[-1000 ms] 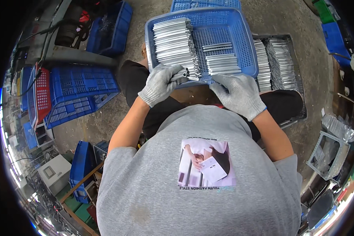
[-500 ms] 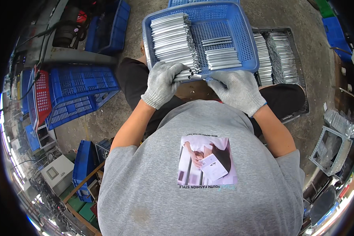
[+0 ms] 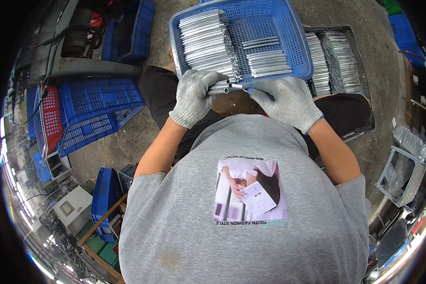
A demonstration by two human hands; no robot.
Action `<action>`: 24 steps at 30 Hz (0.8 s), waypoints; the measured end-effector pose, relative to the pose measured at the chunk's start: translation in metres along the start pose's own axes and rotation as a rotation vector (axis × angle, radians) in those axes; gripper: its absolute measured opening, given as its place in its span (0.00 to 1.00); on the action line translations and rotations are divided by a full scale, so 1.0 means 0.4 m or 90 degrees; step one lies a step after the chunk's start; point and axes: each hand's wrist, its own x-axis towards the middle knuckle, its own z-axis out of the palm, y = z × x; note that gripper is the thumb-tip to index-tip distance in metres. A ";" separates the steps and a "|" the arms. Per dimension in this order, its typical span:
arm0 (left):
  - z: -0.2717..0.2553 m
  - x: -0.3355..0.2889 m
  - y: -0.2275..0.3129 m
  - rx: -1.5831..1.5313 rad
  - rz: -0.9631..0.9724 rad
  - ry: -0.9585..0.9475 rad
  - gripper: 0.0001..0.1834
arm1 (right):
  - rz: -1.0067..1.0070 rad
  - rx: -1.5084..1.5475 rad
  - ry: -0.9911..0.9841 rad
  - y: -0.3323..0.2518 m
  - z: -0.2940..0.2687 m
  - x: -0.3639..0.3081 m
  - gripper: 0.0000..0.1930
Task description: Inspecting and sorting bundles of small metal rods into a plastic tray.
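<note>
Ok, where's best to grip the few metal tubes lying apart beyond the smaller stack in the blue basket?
Probably mid-length, from above: the metal tubes lie left to right, with basket floor showing beyond them and a gap before the smaller stack, so pinch from near and far sides.

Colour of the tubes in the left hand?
The tubes in the left hand are silver-grey; best seen in the head view.

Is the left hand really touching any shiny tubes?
Touching. The head view shows the left hand curled around several shiny tubes, their ends poking out.
</note>
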 end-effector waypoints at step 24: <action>0.021 0.003 -0.075 0.012 -0.133 -0.026 0.11 | 0.050 0.045 0.095 0.030 0.052 0.042 0.13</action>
